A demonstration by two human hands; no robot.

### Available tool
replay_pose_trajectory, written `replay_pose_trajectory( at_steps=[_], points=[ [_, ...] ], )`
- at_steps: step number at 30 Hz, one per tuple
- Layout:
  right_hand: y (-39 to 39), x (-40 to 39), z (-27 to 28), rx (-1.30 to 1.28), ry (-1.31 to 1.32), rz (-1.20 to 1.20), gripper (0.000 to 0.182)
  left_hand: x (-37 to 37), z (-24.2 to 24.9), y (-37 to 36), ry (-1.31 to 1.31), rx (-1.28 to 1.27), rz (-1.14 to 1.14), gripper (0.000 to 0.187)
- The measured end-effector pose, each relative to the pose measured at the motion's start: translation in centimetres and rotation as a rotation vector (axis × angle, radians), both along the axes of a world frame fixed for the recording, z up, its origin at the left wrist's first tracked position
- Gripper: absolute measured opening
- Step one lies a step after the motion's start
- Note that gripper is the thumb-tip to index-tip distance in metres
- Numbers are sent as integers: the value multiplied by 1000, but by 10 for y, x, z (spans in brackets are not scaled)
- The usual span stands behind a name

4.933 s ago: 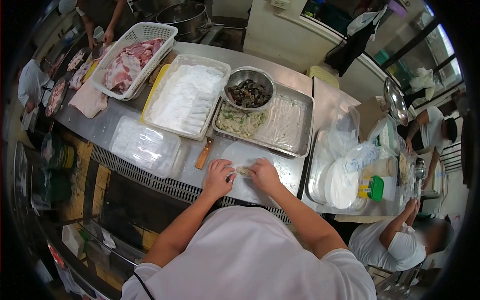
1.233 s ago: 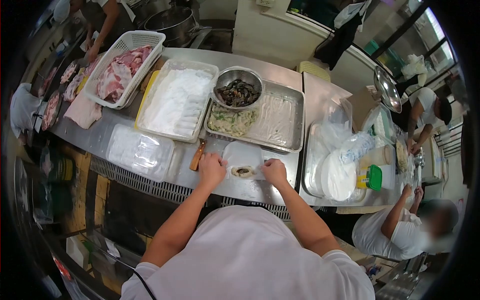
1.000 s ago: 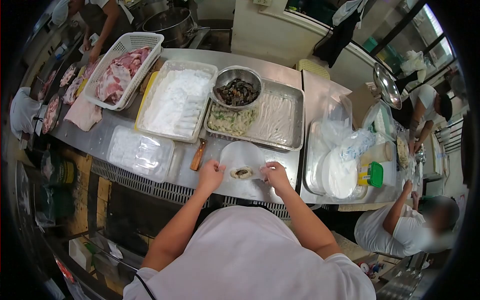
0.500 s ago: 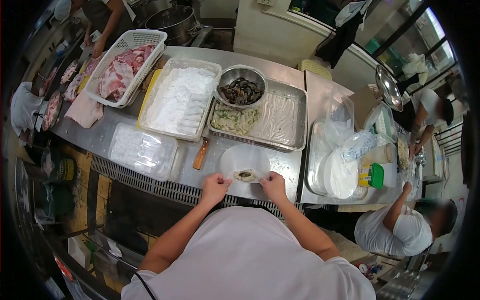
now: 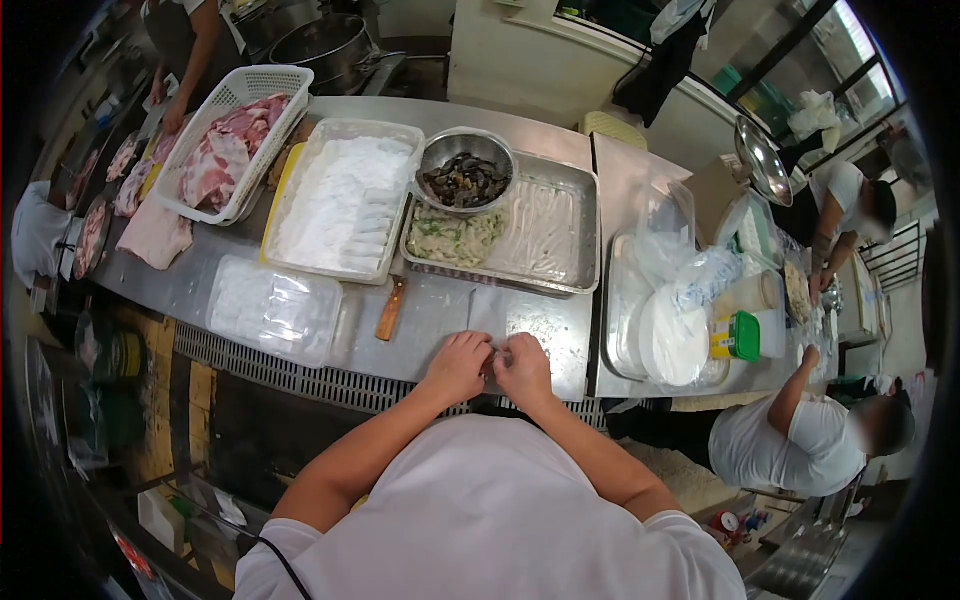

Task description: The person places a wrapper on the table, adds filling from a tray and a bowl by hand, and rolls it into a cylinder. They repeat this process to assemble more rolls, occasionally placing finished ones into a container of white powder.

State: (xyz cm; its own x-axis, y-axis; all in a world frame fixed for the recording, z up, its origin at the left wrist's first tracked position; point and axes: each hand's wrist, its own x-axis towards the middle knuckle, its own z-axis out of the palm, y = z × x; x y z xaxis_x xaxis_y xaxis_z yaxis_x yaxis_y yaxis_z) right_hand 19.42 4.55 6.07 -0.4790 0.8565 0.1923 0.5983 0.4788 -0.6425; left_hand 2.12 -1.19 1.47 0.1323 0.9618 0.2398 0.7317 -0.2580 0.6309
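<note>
Green lid [image 5: 746, 336], yellow-labelled tub [image 5: 722, 338]

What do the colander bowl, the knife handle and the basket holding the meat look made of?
Bowl: shiny metal, likely stainless steel; bright grey reflections.
Knife handle: probably wood, smooth; warm orange-brown tone.
Basket: white plastic, apparently molded; even color, regular perforations.

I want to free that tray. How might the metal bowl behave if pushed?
The metal bowl should stay stiff, but its round shape and perch over a corner of the tray could make it tip. The dark pieces heaped loosely inside may shift.
</note>
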Motion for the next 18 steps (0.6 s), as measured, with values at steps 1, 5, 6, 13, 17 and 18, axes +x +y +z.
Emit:
replay_pose_trajectory(
  at_steps=[1, 5, 6, 13, 17, 18],
  points=[
    [2, -1, 3, 47, 18, 37, 16, -3, -2, -2, -15, -23, -14, 37],
    [17, -1, -10, 132, -47, 348, 20, -2, -7, -13, -313, -82, 122, 55],
    [19, -1, -11, 136, -74, 380, 20, -2, -6, -14, -338, -91, 139, 59],
    [23, -2, -7, 97, -257, 464, 22, -16, 17, -11, -125, -21, 14, 76],
    [22, 8, 7, 6, -174, 453, 37, -29, 10, -14, 16, -89, -92, 82],
    [20, 15, 13, -5, -154, 418, 42, -31, 11, -16, 28, -82, -104, 85]
  ],
)
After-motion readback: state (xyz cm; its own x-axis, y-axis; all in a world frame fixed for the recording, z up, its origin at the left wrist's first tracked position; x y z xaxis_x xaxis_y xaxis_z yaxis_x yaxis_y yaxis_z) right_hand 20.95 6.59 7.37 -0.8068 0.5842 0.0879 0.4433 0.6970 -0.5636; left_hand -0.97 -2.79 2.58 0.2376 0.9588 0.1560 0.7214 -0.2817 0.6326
